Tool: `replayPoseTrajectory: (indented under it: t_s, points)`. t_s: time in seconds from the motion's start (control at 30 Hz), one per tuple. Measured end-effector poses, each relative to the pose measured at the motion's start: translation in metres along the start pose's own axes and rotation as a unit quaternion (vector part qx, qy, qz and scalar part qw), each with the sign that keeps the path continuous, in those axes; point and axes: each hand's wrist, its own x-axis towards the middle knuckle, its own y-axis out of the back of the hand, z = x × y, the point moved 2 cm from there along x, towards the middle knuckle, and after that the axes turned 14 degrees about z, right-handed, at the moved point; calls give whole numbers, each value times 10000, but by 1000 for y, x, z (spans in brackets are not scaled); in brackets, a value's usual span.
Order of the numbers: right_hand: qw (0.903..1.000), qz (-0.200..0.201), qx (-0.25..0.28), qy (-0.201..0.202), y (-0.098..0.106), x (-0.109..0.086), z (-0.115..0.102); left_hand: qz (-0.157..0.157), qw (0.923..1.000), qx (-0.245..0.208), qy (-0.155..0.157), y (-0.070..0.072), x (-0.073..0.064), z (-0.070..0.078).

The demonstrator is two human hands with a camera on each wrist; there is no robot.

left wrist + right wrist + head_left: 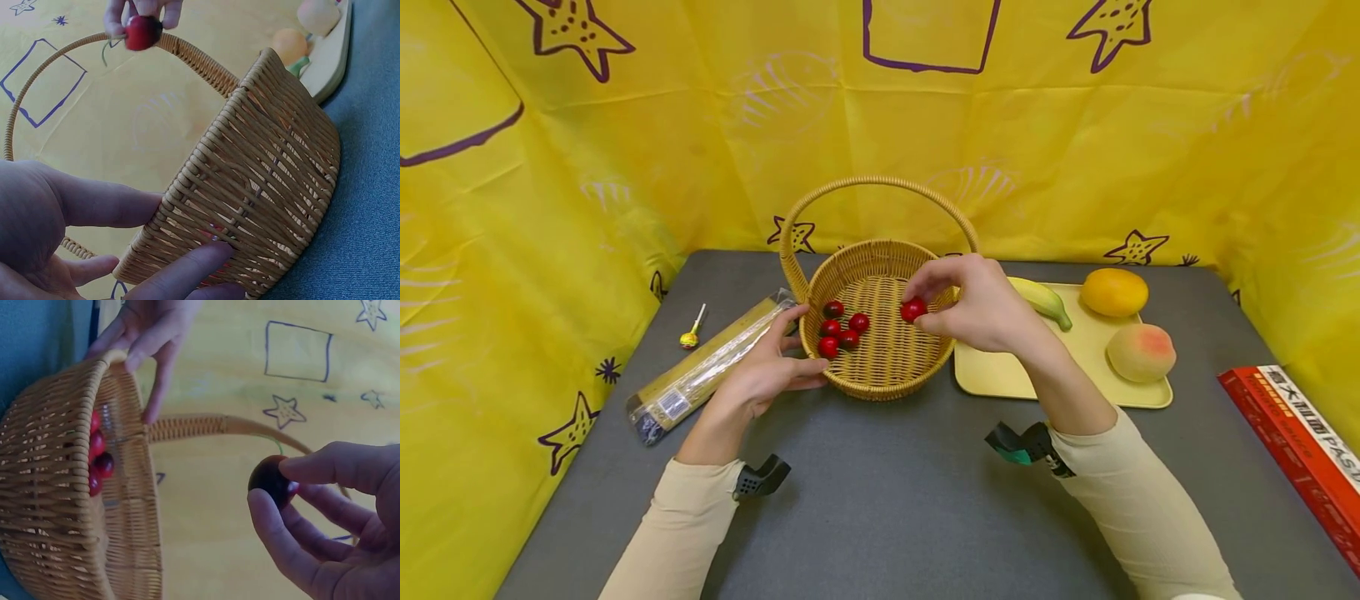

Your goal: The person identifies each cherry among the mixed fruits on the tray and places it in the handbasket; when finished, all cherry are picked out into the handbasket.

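A round wicker basket [880,387] with a tall arched handle stands in the middle of the table. My left hand [767,362] holds its left rim, with the thumb over the edge and fingertips against the outer weave. Above the basket's right side, my right hand [973,304] pinches a dark red cherry [913,310] between thumb and fingers. A thin green stem shows on that cherry [272,481] in the right wrist view. Several more cherries [849,339] lie on the left of the basket floor. Weave mostly hides them in the left wrist view.
Right of the basket, a pale yellow tray [1000,375] bears a banana [1043,300], a mango [1114,292] and a peach [1141,352]. A clear-wrapped long pack [707,367] and a lollipop [691,335] lie left. A red box [1300,450] sits at the right edge.
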Motion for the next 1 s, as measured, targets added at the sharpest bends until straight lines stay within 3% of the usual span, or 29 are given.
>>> replayPoseTrajectory:
  t_s: [0.33, 0.53, 0.8, 1.0]
  points:
    - [9962, -565, 582, -314, -20, 20, 5, -34, 10000, -39, 12, -1, 1, -1]
    - [9894, -680, 1072, -709, -31, 31, 6, -40, 10000, -82, -8, -1, 0, 0]
    - [9850, -792, 1125, -1036, -41, 48, 11, -38, 10000, -86, 20, 0, -2, 2]
    - [9753, -809, 1364, -1537, -47, 61, 13, -30, 10000, -81, 28, 0, -1, 2]
